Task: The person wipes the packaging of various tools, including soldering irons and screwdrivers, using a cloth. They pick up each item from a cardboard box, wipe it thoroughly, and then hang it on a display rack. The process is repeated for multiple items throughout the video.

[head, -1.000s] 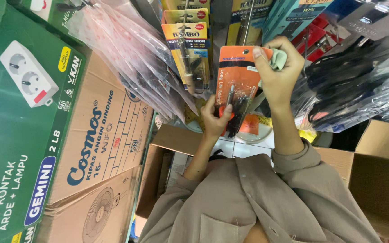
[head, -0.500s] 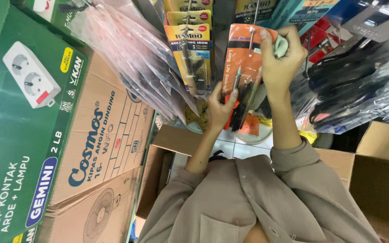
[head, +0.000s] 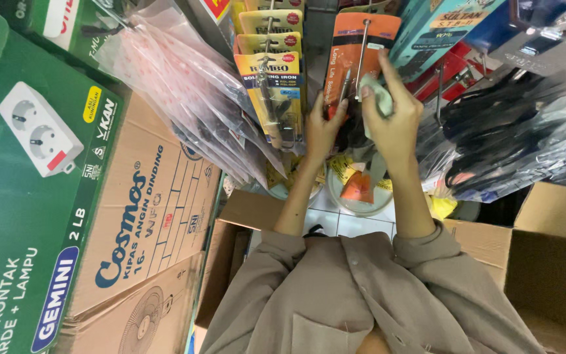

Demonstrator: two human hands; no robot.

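An orange blister pack [head: 355, 46] with a slim tool inside hangs on a metal peg [head: 361, 56] among other hanging goods. My left hand [head: 322, 128] grips the pack's lower left edge. My right hand [head: 397, 118] presses against its right side and has a small pale green cloth [head: 380, 97] bunched between thumb and fingers. Both arms reach out from grey-brown sleeves [head: 427, 242].
Yellow tool packs [head: 273, 78] hang just left of the orange one. Clear plastic bags [head: 185, 85] and black bagged cables [head: 512, 124] flank them. Green socket boxes [head: 27, 170] and a brown fan carton [head: 145, 216] stand left. An open carton [head: 545, 262] sits right.
Both hands have lifted the orange pack higher, and it now sits on the metal peg. The camera view has shifted slightly with them.
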